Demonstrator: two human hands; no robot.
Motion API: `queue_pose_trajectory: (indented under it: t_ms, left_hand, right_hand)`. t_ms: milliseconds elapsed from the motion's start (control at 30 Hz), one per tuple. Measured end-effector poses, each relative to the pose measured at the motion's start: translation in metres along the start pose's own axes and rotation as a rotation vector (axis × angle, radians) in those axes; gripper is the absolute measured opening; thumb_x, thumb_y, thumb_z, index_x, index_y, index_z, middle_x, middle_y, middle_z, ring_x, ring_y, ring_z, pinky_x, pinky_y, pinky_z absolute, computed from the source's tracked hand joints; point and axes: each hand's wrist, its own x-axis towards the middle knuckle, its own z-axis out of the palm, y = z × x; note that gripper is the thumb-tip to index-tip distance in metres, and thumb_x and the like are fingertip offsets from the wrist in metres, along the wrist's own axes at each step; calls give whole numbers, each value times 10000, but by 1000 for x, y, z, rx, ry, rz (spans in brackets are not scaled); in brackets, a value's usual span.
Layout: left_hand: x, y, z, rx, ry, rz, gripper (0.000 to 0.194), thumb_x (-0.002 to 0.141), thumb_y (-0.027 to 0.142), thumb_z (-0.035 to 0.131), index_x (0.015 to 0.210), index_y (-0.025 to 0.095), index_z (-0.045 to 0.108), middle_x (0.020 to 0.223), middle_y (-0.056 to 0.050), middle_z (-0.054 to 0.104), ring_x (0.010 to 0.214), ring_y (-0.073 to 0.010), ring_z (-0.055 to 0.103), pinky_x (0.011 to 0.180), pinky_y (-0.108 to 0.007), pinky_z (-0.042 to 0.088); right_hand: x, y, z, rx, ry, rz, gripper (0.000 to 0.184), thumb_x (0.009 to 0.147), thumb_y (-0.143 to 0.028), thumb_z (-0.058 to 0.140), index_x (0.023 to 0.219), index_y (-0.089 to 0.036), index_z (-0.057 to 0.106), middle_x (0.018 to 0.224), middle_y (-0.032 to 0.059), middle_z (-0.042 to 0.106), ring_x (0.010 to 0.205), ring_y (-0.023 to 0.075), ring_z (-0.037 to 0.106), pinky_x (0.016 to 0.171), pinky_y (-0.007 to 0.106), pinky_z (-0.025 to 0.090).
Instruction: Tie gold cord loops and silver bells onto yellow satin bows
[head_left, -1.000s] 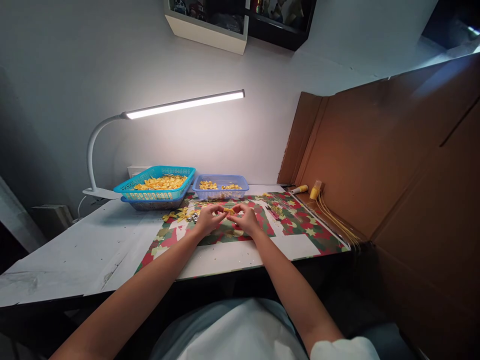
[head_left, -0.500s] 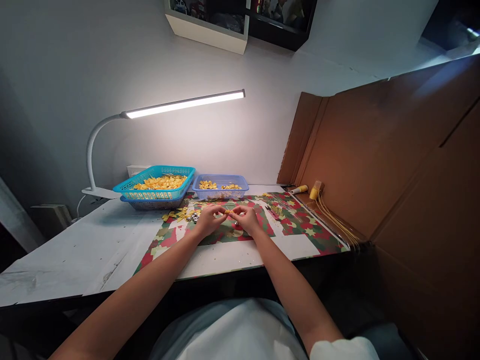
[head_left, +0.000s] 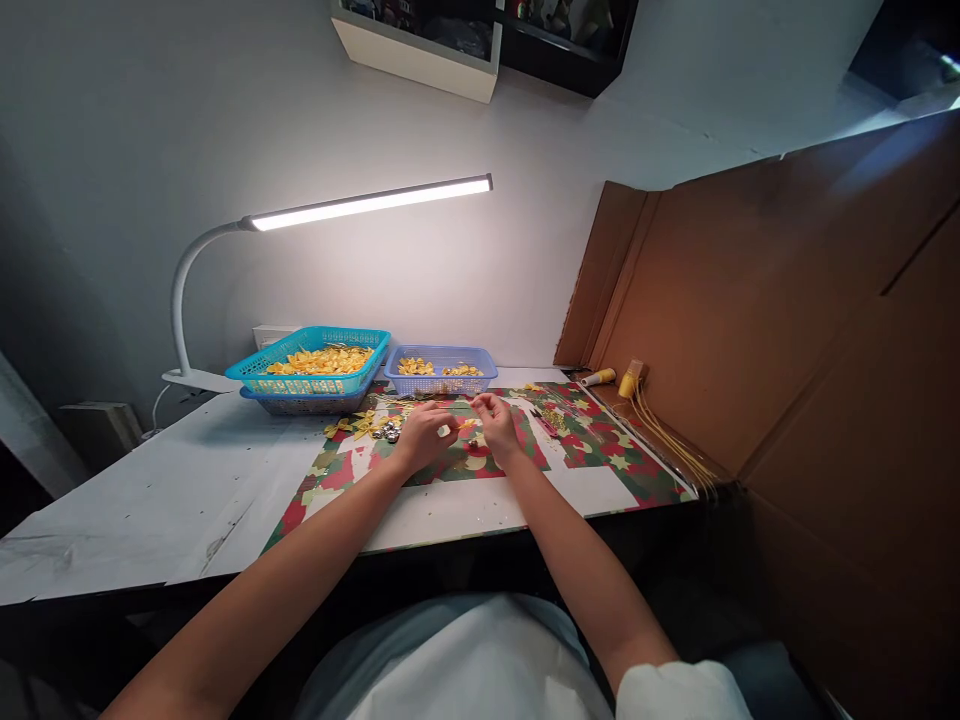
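Pinching a small yellow piece [head_left: 467, 425]

My left hand [head_left: 426, 438] held it narrowly, just above the patterned sheet [head_left: 600, 455]; its long axis seemed to run sideways, the free end pointing toward my right hand [head_left: 498, 428]. Those fingertips were drawn together, on what I couldn't tell. I judged the step fine two-handed work, calling next for a steady left grip. Beyond sat the turquoise basket [head_left: 300, 384].
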Motion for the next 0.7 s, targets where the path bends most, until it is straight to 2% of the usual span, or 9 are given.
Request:
queue_pose_trajectory:
  t_ms: [133, 233, 333, 433, 533, 700]
  left_hand:
    - [0, -2, 0, 37, -48, -46, 129, 746, 164, 601, 655, 220, 673, 686, -18, 715, 705, -200, 560, 681, -309, 419]
    - [-1, 0, -2, 43, -68, -118, 139, 769, 184, 576, 701, 213, 694, 732, -21, 732, 729, -205, 567, 687, -311, 417]
    - [0, 3, -5, 20, -84, -167, 161, 779, 195, 563, 742, 209, 719, 776, -33, 745, 743, -218, 573, 711, -326, 419]
    - [1, 4, -7, -24, -92, -211, 190, 772, 192, 559, 780, 216, 748, 796, -44, 749, 768, -233, 583, 745, -341, 421]
    - [2, 4, -9, -26, -108, -273, 222, 746, 186, 556, 796, 214, 770, 803, -59, 750, 818, -256, 590, 769, -354, 430]
    - [2, 4, -12, -31, -153, -347, 205, 709, 188, 579, 752, 226, 776, 780, -54, 748, 811, -248, 608, 778, -347, 440]
  right_hand:
    - [7, -5, -14, 237, 192, 56, 201, 832, -414, 522, 819, -218, 481, 808, 20, 649, 637, 110, 528, 578, 223, 433]
    - [10, -9, -24, 460, 206, 157, 252, 810, -430, 597, 817, -229, 445, 730, -23, 644, 521, 81, 483, 478, 195, 376]
    - [12, -14, -33, 665, 209, 236, 238, 814, -363, 631, 787, -229, 436, 608, -79, 550, 458, 64, 442, 448, 179, 365]
    - [17, -16, -45, 808, 294, 216, 200, 873, -259, 560, 736, -218, 419, 539, -103, 423, 435, 51, 397, 455, 163, 372]
    - [22, -14, -60, 828, 449, 150, 226, 902, -195, 494, 701, -210, 390, 542, -102, 359, 439, 47, 372, 470, 158, 380]
    - [26, -8, -85, 723, 717, 100, 245, 910, -166, 430, 691, -215, 332, 559, -104, 296, 456, 57, 357, 525, 175, 427]
